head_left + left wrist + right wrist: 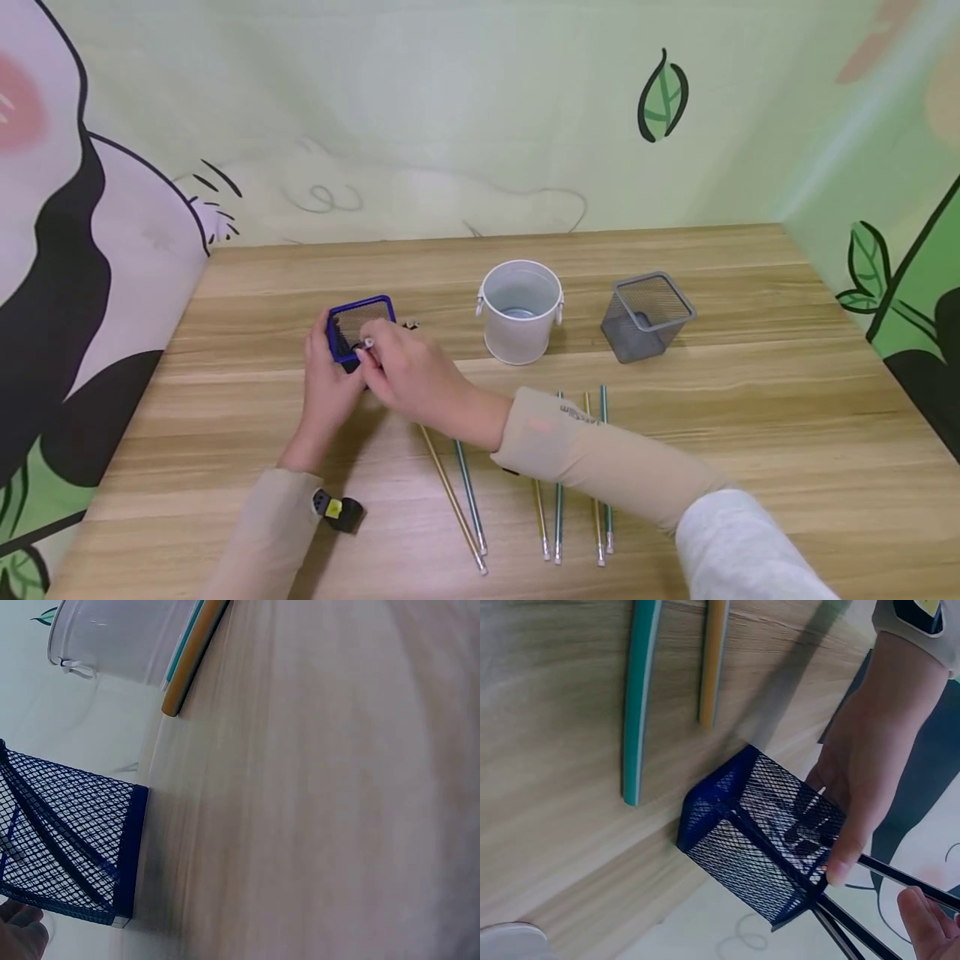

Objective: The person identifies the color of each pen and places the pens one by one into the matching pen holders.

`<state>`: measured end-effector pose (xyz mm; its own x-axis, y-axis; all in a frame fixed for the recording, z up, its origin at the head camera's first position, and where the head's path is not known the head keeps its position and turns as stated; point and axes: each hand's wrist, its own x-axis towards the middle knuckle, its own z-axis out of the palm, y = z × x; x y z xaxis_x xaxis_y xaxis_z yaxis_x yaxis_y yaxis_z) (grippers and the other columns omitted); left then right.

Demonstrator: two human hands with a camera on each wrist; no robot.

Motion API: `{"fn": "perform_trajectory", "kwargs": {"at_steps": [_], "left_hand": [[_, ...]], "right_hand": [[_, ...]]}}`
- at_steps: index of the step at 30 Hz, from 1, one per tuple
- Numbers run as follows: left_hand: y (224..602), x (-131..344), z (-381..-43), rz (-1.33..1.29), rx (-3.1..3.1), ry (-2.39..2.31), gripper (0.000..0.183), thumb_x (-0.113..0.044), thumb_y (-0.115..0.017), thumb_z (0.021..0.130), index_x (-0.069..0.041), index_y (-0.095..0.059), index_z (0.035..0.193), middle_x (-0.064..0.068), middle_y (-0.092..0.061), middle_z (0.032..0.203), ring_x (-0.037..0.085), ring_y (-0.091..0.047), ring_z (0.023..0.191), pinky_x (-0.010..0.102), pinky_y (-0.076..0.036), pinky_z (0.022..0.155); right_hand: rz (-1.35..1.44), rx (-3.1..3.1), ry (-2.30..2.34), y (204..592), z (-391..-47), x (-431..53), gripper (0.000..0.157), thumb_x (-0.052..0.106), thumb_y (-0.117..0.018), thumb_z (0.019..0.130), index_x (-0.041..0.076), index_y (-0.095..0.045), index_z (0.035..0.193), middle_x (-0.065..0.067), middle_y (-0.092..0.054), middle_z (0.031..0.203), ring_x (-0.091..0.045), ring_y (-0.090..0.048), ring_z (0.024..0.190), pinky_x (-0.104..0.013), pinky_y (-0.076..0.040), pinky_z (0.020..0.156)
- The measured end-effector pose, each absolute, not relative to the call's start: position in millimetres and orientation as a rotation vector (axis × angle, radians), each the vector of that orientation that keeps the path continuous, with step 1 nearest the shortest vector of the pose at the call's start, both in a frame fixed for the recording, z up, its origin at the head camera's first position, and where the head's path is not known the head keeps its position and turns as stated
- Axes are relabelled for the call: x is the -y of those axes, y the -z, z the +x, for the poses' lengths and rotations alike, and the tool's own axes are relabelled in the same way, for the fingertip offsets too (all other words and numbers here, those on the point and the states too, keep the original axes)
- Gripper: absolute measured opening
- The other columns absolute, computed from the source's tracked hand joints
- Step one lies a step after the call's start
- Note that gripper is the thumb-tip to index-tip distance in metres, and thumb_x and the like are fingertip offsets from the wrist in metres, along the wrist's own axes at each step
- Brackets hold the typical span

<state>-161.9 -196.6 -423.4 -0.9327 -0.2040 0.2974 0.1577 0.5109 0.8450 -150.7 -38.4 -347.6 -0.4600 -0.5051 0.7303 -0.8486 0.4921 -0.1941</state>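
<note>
At the left of the table stands a blue-rimmed mesh pencil holder [362,301], with my left hand [330,383] gripping its side. In the right wrist view, that hand's thumb [846,855] lies by the holder's rim. My right hand [420,375] pinches a black pencil [900,875] over the opening, and the pencil's lower part is inside the mesh. Two more black pencils [862,934] stick out of the same holder. The left wrist view catches the mesh wall [67,832] from the side, dark pencils slanting within.
A white bucket [521,333] and a grey mesh holder [637,329] stand to the right. Gold pencils [452,498] and teal pencils [470,486] lie on the table [712,417], several passing under my right forearm. A patterned wall backdrop [450,125] rises behind.
</note>
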Motion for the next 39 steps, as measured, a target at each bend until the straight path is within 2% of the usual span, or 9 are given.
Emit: {"fn": "perform_trajectory", "kwargs": {"at_steps": [8,17,24,39], "left_hand": [[423,196,-161,0.028,2.394,1.407,0.084,-0.010,-0.072,0.077,0.007,-0.024,0.145,0.031,-0.032,0.140,0.041,-0.033,0.128,0.055,-0.029,0.108],[425,197,-161,0.037,2.413,1.412,0.085,-0.011,-0.071,0.079,0.006,-0.022,0.146,0.030,-0.030,0.141,0.040,-0.033,0.129,0.055,-0.029,0.109],[424,197,-162,0.030,2.425,1.424,0.087,-0.012,-0.071,0.079,0.006,-0.020,0.147,0.031,-0.027,0.144,0.040,-0.031,0.131,0.054,-0.027,0.110],[423,198,-161,0.039,2.443,1.391,0.086,-0.013,-0.071,0.079,0.006,-0.021,0.146,0.030,-0.029,0.143,0.040,-0.031,0.130,0.056,-0.029,0.108]], "right_hand": [[1.078,2.199,-0.788,354,-152,39,0.014,0.008,-0.064,0.086,-0.001,-0.058,0.095,-0.007,-0.065,0.081,-0.015,-0.062,0.067,-0.024,-0.053,0.061],[1.027,2.312,-0.843,358,-154,41,0.011,0.007,-0.063,0.086,0.000,-0.060,0.095,-0.007,-0.064,0.078,-0.016,-0.061,0.066,-0.026,-0.052,0.059],[0.965,2.435,-0.841,359,-155,45,0.010,0.012,-0.060,0.090,0.003,-0.063,0.094,-0.005,-0.065,0.077,-0.016,-0.061,0.067,-0.027,-0.052,0.060],[0.913,2.510,-0.769,359,-156,48,0.011,0.016,-0.061,0.091,0.005,-0.064,0.090,-0.004,-0.065,0.079,-0.014,-0.062,0.067,-0.023,-0.051,0.057]]}}
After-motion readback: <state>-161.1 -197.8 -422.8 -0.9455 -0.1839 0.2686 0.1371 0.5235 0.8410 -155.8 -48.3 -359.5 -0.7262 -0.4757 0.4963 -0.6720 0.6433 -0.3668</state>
